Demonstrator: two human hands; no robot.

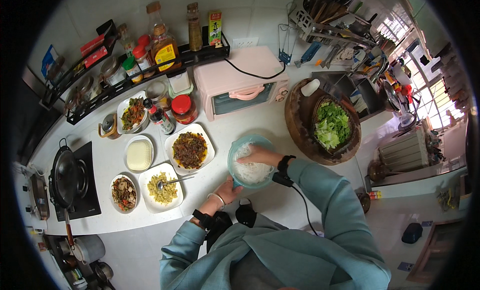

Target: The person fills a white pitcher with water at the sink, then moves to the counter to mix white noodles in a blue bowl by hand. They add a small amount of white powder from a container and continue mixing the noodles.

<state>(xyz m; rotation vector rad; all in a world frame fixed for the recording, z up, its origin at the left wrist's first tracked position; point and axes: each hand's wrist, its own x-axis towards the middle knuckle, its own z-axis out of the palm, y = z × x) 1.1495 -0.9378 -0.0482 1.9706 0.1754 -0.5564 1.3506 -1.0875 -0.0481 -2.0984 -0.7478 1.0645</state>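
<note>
A teal plastic bowl (231, 158) with a short handle stands at the counter's front edge, holding wet white noodles (253, 173) that look like rice vermicelli. My left hand (227, 189) grips the bowl's handle on the near side. Over the rim reaches my right hand (258, 155), its fingers down among the noodles; the fingertips are partly hidden, so whether they grasp any strands is unclear. To the right, a round wooden chopping block (300, 134) carries a basket of chopped green lettuce (332, 125) and a white object that may be a knife handle (310, 87).
Left of the bowl are a plate of dark chopped food (190, 151), a plate of yellow diced food (162, 192) with a spoon (176, 181), and more dishes. Behind stands a pink toaster oven (240, 83). A lidded wok (65, 177) sits on the cooktop (88, 200), its handle overhanging the edge.
</note>
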